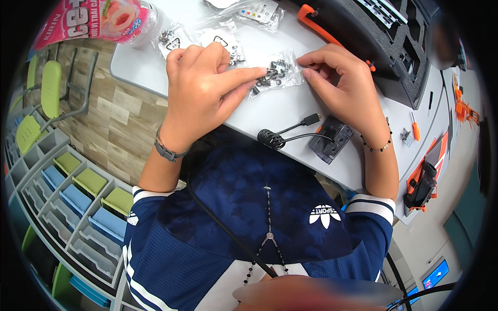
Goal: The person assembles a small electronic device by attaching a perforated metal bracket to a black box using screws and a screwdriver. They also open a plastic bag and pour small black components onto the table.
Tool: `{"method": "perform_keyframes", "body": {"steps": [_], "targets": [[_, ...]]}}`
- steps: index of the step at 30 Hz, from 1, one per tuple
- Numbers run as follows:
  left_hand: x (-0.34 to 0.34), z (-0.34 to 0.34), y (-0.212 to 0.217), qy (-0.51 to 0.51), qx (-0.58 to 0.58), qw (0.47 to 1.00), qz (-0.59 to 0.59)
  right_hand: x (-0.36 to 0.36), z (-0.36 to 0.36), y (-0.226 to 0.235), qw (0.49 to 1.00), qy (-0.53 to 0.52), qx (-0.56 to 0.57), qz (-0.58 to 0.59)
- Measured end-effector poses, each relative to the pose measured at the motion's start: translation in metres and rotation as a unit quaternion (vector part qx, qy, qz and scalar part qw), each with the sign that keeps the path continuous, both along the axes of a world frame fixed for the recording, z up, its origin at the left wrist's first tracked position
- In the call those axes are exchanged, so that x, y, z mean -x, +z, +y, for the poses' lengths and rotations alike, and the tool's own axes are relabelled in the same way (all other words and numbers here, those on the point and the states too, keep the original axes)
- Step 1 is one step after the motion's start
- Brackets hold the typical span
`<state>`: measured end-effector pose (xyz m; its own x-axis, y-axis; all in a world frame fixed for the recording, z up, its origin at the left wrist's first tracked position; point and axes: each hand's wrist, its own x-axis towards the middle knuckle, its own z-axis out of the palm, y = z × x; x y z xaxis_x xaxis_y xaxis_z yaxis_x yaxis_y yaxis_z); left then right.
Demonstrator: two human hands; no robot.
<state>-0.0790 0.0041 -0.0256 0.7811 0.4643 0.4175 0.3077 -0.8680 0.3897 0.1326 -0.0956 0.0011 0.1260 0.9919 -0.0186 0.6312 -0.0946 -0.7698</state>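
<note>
A small clear plastic bag [282, 70] with black screw-like parts inside lies over the white table in front of me. My left hand [199, 90] has thumb and index finger closing on the bag's left side, its other fingers curled. At the bag's right edge, my right hand [345, 78] pinches the plastic between thumb and index finger. Below the right hand rests a black box-shaped device [332, 142], with a coiled black cable [271, 139] ending in a plug [311, 119].
More clear bags of small parts [174, 39] lie beyond my left hand, near a pink-labelled bottle [119, 20]. An open black case with foam [399, 57] stands at the far right. An orange-handled screwdriver [415, 129] and a black-and-orange device [423, 186] lie to the right.
</note>
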Motion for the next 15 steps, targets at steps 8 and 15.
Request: {"method": "perform_keyframes", "body": {"steps": [8,15], "targets": [[-0.002,-0.001,-0.001,-0.02,-0.019,1.0,-0.002,-0.001,0.0,0.005,0.99,-0.024,0.107,0.093],[-0.004,-0.003,0.001,-0.025,-0.035,0.999,0.001,-0.006,0.005,0.014,0.947,-0.031,0.208,0.244]]}}
